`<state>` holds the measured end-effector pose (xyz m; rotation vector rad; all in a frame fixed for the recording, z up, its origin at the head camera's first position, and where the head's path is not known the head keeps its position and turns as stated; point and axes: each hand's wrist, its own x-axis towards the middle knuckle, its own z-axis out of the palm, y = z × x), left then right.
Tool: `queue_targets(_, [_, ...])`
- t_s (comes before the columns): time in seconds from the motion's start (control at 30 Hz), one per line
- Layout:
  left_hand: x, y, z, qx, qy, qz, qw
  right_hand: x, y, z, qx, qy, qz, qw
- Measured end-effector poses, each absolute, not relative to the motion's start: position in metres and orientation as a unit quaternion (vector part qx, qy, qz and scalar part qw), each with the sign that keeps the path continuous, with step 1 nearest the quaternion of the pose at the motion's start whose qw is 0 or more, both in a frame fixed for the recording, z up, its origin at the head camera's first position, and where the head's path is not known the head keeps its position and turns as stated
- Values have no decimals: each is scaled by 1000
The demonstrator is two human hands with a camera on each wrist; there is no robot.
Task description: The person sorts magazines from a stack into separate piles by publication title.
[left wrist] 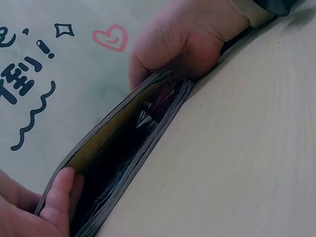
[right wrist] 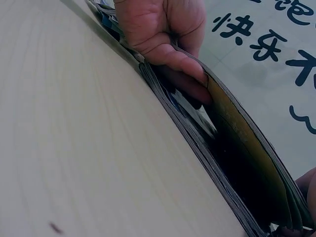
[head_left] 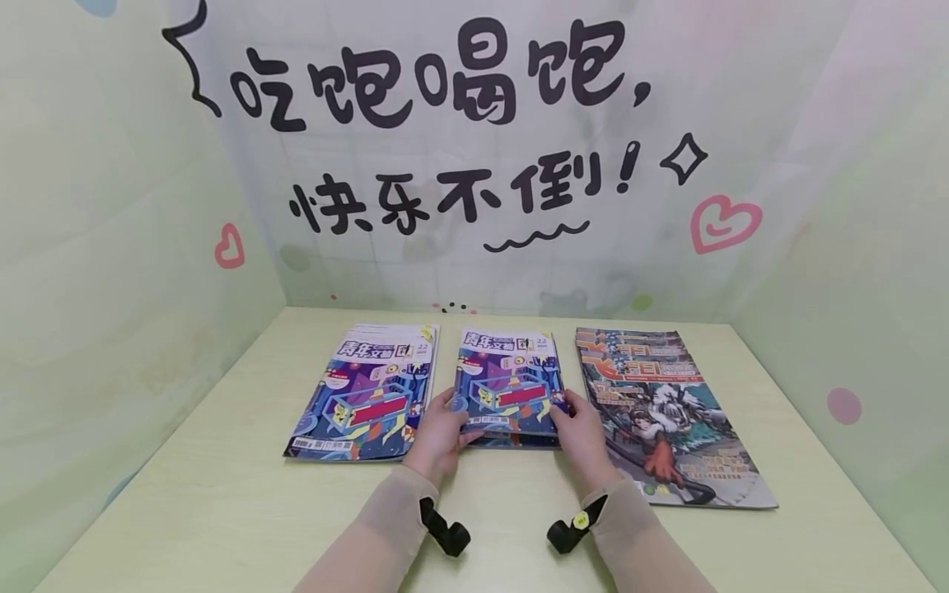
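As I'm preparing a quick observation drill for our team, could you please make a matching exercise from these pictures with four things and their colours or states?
Things
1. Left magazines
2. Middle magazines
3. Right magazines
4. Larger wall heart

Colours or states
A. Lying with upper edges staggered, grey and dark artwork on top
B. Pink outline
C. Lying on the table, purple artwork on top
D. Gripped by the left hand and right hand

Pairs: 1-C; 2-D; 3-A; 4-B
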<state>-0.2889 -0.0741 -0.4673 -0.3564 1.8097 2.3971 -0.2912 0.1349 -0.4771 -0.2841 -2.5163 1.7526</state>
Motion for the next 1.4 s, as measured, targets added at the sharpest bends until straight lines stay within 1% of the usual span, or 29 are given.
queue_targets(0.17, [-289,-75,-467,-127,581,801,60,-289,135,-475,-101,-802,587,47])
queue_targets(0.37, [-289,-76,-468,-128,569,810,60,-288,134,-473,-113,-788,603,51])
queue_targets(0.57, [-288,-77,-466,-131,569,809,61,-288,135,-474,-132,-779,611,37])
queue_targets(0.73, [-287,-78,-465,-127,578,804,59,-291,136,-473,-127,-779,613,22])
queue_targets(1.2, [-290,-80,-463,-72,694,715,48,-292,140,-472,-122,-784,609,-5])
queue_targets(1.4, [-290,-83,-464,-64,706,703,61,-290,138,-470,-118,-774,623,-12])
